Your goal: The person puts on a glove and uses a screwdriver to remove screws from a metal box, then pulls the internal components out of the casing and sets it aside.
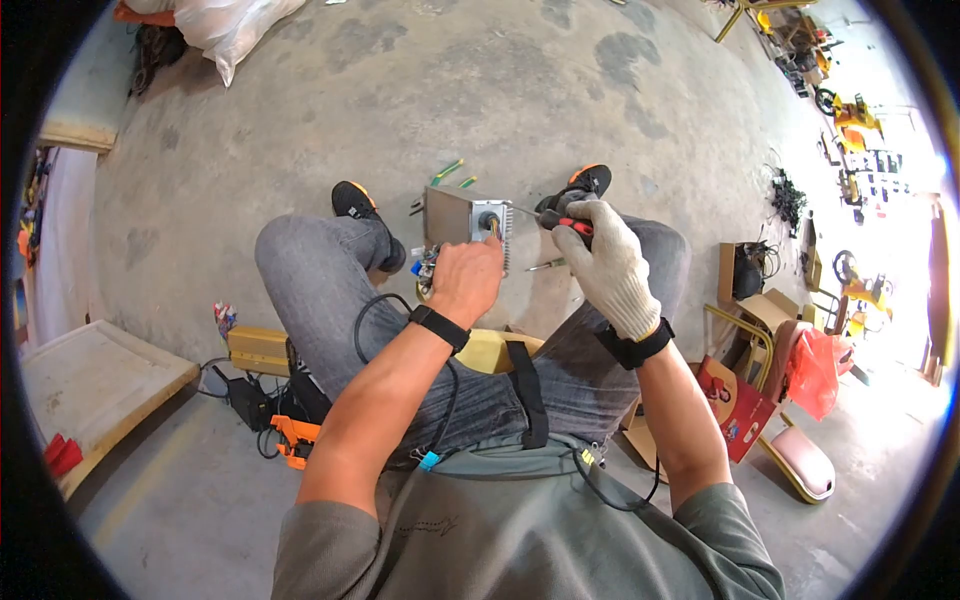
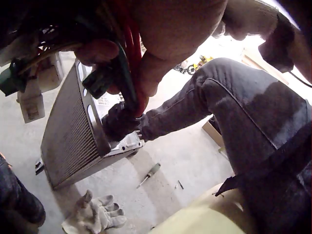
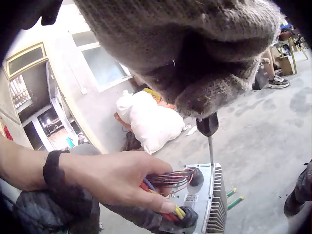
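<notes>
Concrete floor (image 1: 330,120) is seen around the work. Wires (image 3: 181,177) are gripped by the left hand (image 1: 468,275), a screwdriver (image 1: 573,224) by the gloved right hand (image 1: 614,268). Beyond, just above head-frame centre, a finned metal box (image 1: 452,212) is judged heavy, rigid; best held by its sides, not its strain-prone wires.

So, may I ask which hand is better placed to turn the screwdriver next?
Probably the right hand: it grips the screwdriver, shaft toward the finned box, while the left hand holds wires.
</notes>
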A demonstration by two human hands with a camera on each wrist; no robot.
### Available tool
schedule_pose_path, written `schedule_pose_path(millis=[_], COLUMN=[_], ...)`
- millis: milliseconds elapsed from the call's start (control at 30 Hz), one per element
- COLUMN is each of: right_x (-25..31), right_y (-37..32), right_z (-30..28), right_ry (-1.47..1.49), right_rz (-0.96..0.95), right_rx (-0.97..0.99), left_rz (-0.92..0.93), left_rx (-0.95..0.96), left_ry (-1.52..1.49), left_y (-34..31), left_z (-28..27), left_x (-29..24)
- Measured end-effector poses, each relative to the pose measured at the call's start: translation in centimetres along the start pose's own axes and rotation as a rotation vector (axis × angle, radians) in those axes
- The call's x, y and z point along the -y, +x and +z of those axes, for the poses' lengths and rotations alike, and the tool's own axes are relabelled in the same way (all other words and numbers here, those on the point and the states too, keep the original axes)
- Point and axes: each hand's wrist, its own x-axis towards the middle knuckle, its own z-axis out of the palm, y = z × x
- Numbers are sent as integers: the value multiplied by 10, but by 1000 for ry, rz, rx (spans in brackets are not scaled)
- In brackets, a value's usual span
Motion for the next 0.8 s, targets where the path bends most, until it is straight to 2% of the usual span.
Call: schedule_pose_path(millis=[67, 200, 267, 300, 367, 433, 467, 533, 600, 633, 700, 767, 800], right_x=[4, 27, 26, 25, 19, 8, 15, 15, 21, 31, 28, 29, 30], right_y=[2, 11, 15, 16, 15, 15, 15, 17, 15, 15, 20, 23, 23], right_z=[0, -5, -5, -5, -4, -2, -8, -10, -11, -16, -12, -15, -14], right_ry=[10, -168, -240, -249, -336, -324, -316, -190, -213, -233, -261, -311, -298], right_rz=[158, 192, 115, 119, -161, -371, -305, -318, -196, -38, 72, 19, -12], right_rx=[42, 64, 193, 183, 219, 174, 208, 103, 20, 80, 167, 245, 224], left_rz=[18, 28, 29, 41, 54, 35, 48, 64, 51, 33, 42, -1, -34], left_rx=[-7, 14, 19, 14, 12, 41, 28, -27, 13, 36, 40, 91, 90], left_ry=[2, -12, 9, 5, 0, 9, -32, -52, 13, 22, 67, 99, 59], left_y=[0, 1, 1, 1, 1, 1, 2, 1, 1, 3, 5, 4, 4], left_z=[2, 2, 5, 6, 7, 3, 3, 2, 1, 2, -1, -9, -9], left_x=[1, 2, 3, 4, 5, 3, 4, 4, 3, 3, 0, -4, -6])
